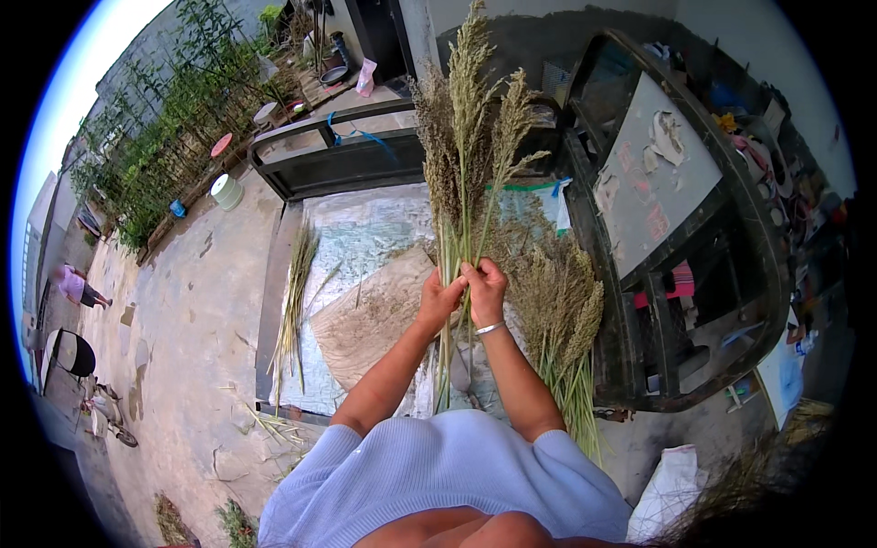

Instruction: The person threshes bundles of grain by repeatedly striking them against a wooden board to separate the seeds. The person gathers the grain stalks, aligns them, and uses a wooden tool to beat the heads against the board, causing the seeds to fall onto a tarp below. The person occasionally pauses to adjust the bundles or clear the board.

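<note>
Standing far off on the left is a person in a light purple top, with green plants farther right and a white bucket beside them. Next comes a flat cart bed with dark metal rails. Along its left side lies a thin bundle of stalks, and to the right of that is a brown sheet.

In the middle, over the bed, is the main thing: a bunch of sorghum-like stalks, held up with its fluffy seed heads far and its bare ends near the chest. The left hand is curled in around the bare stems, with its thumb on top. The right hand is just beside it, fingers bent and thumb tip pinching the stems. I cannot tell how many stems each hand has.

To hold this bunch well, I think one hand should grip snugly while the other slides stems into line. Keep the heads level and pointing the same way. Grip the bare stems, so the seeds do not get rubbed off. Squeezing too hard could snap a stem.

On the right is a big pile of the same stalks, then a pale board with torn paper, and a white sack near the bottom.
</note>
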Demonstrator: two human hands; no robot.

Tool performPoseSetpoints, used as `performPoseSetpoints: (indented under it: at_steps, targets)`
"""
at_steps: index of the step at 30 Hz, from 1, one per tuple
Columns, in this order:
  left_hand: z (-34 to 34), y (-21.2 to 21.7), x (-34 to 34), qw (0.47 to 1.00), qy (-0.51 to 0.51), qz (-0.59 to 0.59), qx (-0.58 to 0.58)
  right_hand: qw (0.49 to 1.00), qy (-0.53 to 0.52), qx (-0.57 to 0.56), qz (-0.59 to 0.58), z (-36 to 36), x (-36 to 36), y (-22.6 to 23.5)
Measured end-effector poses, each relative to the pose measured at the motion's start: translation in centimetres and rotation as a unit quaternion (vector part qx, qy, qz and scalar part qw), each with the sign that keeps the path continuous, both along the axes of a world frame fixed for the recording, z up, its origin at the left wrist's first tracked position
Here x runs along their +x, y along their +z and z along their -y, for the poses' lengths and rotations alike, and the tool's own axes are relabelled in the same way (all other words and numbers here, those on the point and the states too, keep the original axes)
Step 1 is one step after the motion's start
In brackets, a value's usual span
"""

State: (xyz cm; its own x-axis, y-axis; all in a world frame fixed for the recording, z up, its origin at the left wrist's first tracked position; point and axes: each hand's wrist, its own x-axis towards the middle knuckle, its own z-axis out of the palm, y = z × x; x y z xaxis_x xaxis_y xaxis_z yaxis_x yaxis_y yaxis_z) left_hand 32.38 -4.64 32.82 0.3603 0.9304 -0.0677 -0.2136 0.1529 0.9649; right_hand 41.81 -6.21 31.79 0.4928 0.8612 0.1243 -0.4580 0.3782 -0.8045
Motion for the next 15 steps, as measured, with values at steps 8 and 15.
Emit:
performPoseSetpoints:
  at_steps: [8, 15]
  targets:
    - [-0.8, -0.5, -2.2, 0.999, 0.017, -0.031, 0.033, 0.995, 0.062, -0.071, 0.039, 0.2, -0.8, 0.0]
    - [-3.2, -1.0, -4.2, 0.996, 0.025, -0.002, 0.085, 0.987, 0.067, -0.092, 0.113, 0.1, -1.3, -1.6]
